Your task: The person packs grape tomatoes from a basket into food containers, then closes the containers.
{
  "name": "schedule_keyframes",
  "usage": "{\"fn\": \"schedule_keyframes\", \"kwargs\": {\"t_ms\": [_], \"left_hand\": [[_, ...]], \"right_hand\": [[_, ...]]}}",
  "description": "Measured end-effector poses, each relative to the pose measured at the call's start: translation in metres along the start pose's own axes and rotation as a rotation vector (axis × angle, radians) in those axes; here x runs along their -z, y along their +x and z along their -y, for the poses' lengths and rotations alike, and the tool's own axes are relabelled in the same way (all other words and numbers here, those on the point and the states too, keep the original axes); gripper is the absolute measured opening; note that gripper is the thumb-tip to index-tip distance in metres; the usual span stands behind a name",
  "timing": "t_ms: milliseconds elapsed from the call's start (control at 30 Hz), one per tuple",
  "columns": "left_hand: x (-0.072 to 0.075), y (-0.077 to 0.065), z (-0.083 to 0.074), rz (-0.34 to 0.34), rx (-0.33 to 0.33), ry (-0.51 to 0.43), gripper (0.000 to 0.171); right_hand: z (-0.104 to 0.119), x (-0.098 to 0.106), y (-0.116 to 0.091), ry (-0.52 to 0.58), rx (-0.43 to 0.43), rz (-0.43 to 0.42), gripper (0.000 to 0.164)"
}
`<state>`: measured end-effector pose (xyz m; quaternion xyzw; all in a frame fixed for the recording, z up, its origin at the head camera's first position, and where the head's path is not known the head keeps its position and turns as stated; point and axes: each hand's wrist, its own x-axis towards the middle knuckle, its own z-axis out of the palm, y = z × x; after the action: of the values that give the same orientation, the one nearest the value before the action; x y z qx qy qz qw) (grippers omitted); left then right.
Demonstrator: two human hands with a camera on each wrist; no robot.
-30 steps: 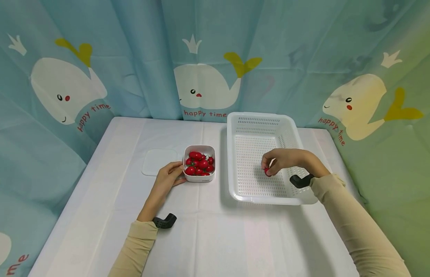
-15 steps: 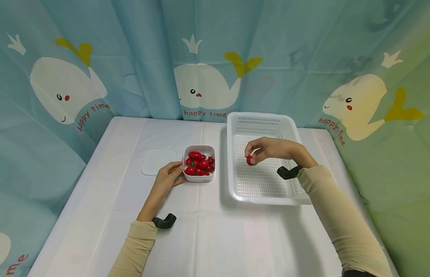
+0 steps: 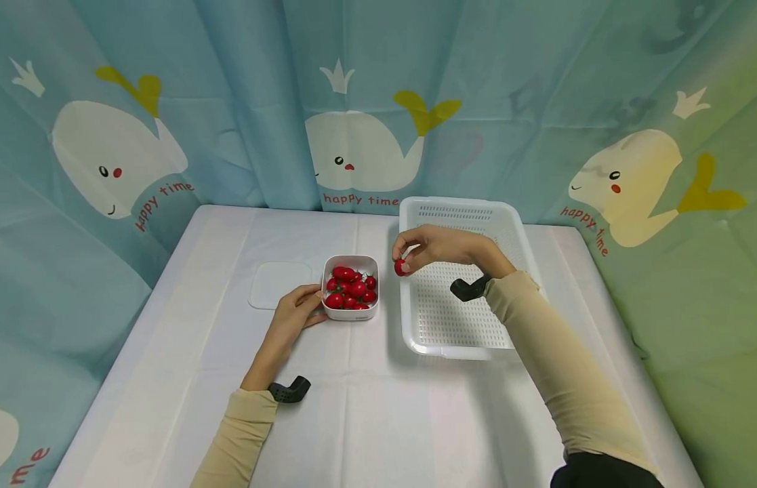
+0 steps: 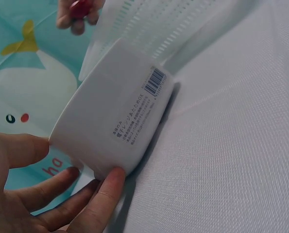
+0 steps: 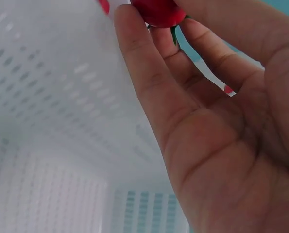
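My right hand (image 3: 436,245) pinches a cherry tomato (image 3: 400,267) at the left rim of the white basket, apart from the container. In the right wrist view this cherry tomato (image 5: 159,9) shows a green calyx. A small white container (image 3: 354,314) holds several red cherry tomatoes (image 3: 357,289). At its left side my left hand (image 3: 293,313) touches it with fairly straight, spread fingers. The left wrist view shows my thumb (image 4: 30,149) at the container's rim and a fingertip against its lower wall (image 4: 110,111), which bears a printed barcode label.
The perforated white basket (image 3: 408,325) stands right of the container, under my right forearm. A flat translucent lid (image 3: 277,285) lies on the white tablecloth (image 3: 378,420) behind my left hand. A whale-print curtain (image 3: 232,102) encloses the table's back and sides.
My right hand has moved left and away from me, from over the middle of the basket to its left rim, carrying the cherry tomato. My left hand and the container have stayed in place.
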<state>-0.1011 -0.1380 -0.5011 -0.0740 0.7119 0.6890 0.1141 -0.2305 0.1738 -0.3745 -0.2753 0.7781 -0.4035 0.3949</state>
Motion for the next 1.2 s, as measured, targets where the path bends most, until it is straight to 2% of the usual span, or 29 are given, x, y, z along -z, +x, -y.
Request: {"fn": "schedule_keyframes", "kwargs": {"t_ms": [233, 433, 667, 967, 1200], "left_hand": [[0.001, 0.0, 0.0, -0.004, 0.006, -0.006, 0.047], [0.002, 0.001, 0.0, -0.005, 0.002, -0.011, 0.047], [0.002, 0.0, 0.001, -0.008, 0.004, -0.018, 0.047], [0.002, 0.001, 0.002, -0.006, 0.007, -0.016, 0.047], [0.0, 0.002, 0.001, -0.003, 0.007, -0.026, 0.046]], "right_hand": [[0.015, -0.01, 0.027, -0.035, 0.043, 0.031, 0.019], [0.024, -0.024, 0.05, 0.002, 0.049, 0.042, 0.017], [0.026, -0.042, 0.074, -0.038, 0.036, 0.033, 0.015], [0.024, -0.058, 0.093, -0.215, 0.031, -0.014, 0.014], [0.024, -0.066, 0.099, -0.336, 0.008, -0.1, 0.014]]}}
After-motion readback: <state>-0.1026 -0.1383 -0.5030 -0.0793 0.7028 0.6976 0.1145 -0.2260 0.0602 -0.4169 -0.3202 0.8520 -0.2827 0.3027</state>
